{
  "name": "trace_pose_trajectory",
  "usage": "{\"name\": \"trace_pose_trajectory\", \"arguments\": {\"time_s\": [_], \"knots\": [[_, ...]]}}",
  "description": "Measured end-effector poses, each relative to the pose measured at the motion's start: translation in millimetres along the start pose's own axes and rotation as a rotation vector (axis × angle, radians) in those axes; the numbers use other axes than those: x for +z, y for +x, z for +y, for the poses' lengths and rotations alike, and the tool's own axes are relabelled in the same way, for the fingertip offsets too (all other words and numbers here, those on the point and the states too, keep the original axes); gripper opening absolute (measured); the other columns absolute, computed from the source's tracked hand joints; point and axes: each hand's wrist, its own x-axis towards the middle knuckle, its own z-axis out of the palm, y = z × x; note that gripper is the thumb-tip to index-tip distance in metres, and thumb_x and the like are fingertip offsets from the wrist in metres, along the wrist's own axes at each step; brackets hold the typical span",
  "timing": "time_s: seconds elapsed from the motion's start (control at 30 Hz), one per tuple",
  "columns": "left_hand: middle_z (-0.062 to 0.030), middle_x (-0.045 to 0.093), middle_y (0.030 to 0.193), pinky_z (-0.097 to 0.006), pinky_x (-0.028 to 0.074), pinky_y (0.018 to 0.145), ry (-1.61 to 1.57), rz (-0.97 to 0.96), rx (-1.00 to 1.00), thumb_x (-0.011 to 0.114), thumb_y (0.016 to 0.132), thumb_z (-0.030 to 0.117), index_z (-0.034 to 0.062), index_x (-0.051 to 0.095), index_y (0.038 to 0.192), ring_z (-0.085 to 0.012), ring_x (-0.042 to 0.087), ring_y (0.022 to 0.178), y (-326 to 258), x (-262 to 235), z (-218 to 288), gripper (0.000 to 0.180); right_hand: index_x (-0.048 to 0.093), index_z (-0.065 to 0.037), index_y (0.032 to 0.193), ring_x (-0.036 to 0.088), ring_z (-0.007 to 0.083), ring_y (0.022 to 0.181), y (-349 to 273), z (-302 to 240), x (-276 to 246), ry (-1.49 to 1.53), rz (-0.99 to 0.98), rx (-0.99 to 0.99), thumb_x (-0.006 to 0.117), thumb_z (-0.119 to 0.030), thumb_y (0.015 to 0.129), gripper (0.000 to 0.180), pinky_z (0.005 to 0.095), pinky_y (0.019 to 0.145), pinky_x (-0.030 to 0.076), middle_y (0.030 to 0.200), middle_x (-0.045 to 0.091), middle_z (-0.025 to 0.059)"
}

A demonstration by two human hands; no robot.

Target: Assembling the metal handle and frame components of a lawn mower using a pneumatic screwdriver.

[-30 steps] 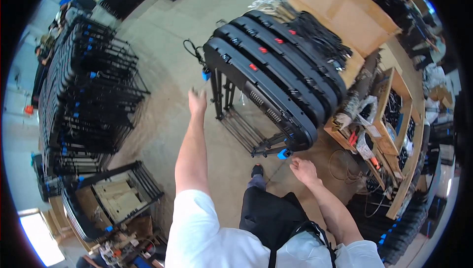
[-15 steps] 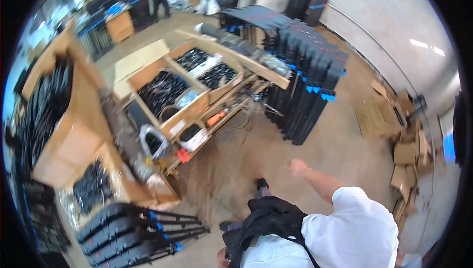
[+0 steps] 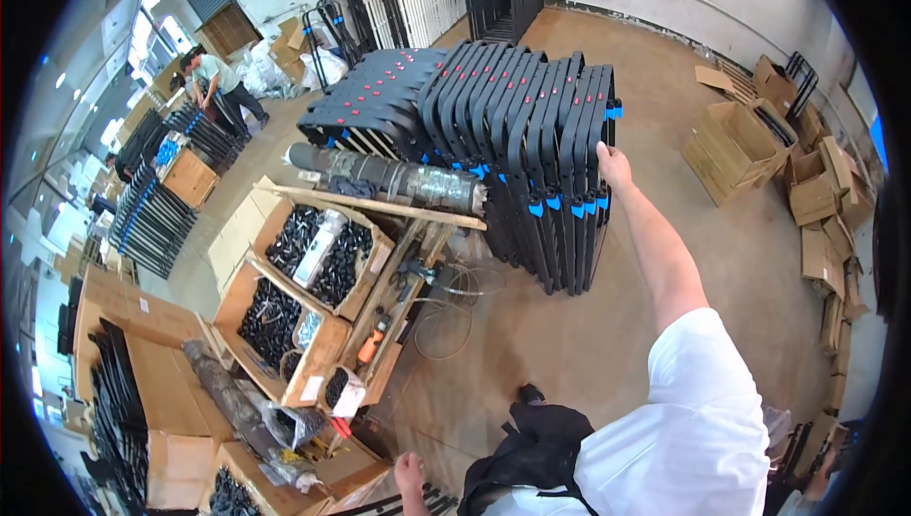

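The row of black frames (image 3: 531, 108) stands ahead of the person: matte, dark forms with rounded corners, packed upright one behind another on straight, thin legs. Small red pieces (image 3: 542, 94) dot their tops, and angular, bright blue pieces (image 3: 536, 209) show lower down. The right hand (image 3: 615, 167) is at the row's right end, its fingers against the edge of the last frame or just beside it; whether they grasp it cannot be told. The left hand (image 3: 410, 471) is well apart from the row, low and to its left, with curled fingers near some black bars (image 3: 436, 500); its palm is hidden, so whether it is clenched on something cannot be told.

Left of the row, its end near the frames, lies a thick grey roll (image 3: 399, 180) in shiny, creased film. Nearer the person than that side of the row, pale, straight-sided boxes (image 3: 321, 357) hold heaps of glossy black parts (image 3: 270, 317), too jumbled to make out singly. A thin cable (image 3: 444, 328) loops in front of the row, beside an orange-handled tool (image 3: 371, 345). Right of the row sits an open brown carton (image 3: 729, 157) with stiff flaps.

The frames' inner legs hide one another, and the black bars are cut off by the lower edge. White labels (image 3: 312, 388) mark the boxes left of the row, their print too small to read.
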Motion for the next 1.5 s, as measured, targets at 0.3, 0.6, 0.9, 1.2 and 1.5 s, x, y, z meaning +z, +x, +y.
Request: {"name": "trace_pose_trajectory", "arguments": {"time_s": [0.3, 0.6, 0.9, 1.2, 1.5], "knots": [[-0.0164, 0.077, 0.112, -0.037, 0.055, 0.097, 0.473, -0.249, 0.349, 0.065, 0.101, 0.036, 0.0049, 0.072, 0.127, -0.027, 0.074, 0.107, -21, 85, 180, 0.041, 0.076, -0.006, 0.121, 0.07, 0.0379, 0.116, 62, 10, -39, -0.076, 0.043, 0.13, 0.057, -0.047, 0.103, 0.048, 0.0458, 0.101, 0.053, 0.115, 0.076, 0.0236], [-0.0097, 0.074, 0.117, -0.031, 0.052, 0.097, 0.208, -0.571, 0.638, 0.064, 0.106, 0.025, -0.0011, 0.068, 0.13, -0.0159, 0.068, 0.108, -47, 250, 355, 0.035, 0.071, 0.001, 0.093, 0.073, 0.0335, 0.084, -111, 31, -156, -0.148, -0.161, 0.072, 0.057, -0.047, 0.104, 0.051, 0.0468, 0.077, 0.054, 0.083, 0.07, 0.0258], [-0.0012, 0.063, 0.077, -0.028, 0.048, 0.057, -0.112, -1.244, 0.155, 0.061, 0.109, 0.041, 0.0092, 0.057, 0.095, -0.0099, 0.06, 0.064, -248, 420, 431, 0.035, 0.069, 0.005, 0.114, 0.074, 0.0401, 0.087, -390, 395, -147, 0.233, -0.49, 1.414, 0.022, -0.083, 0.101, 0.101, 0.0507, 0.077, 0.061, 0.102, 0.075, 0.0224], [0.0037, 0.052, 0.063, -0.028, 0.035, 0.041, -0.156, -1.09, 0.116, 0.075, 0.102, 0.028, 0.0095, 0.054, 0.088, -0.0067, 0.046, 0.045, -218, 282, 403, 0.031, 0.056, -0.001, 0.119, 0.066, 0.0344, 0.078, -476, 318, -31, 0.935, -0.214, 1.427, 0.05, -0.067, 0.1, 0.069, 0.05, 0.073, 0.059, 0.097, 0.068, 0.0187], [0.0048, 0.053, 0.06, -0.025, 0.033, 0.044, -0.438, -0.381, 0.346, 0.075, 0.1, 0.03, 0.0088, 0.063, 0.091, -0.0053, 0.046, 0.045, -82, 33, 338, 0.026, 0.062, -0.016, 0.095, 0.066, 0.0201, 0.079, -415, 82, -75, 0.926, -0.299, 0.84, 0.058, -0.05, 0.099, 0.035, 0.0359, 0.068, 0.055, 0.083, 0.068, 0.0011]]}}
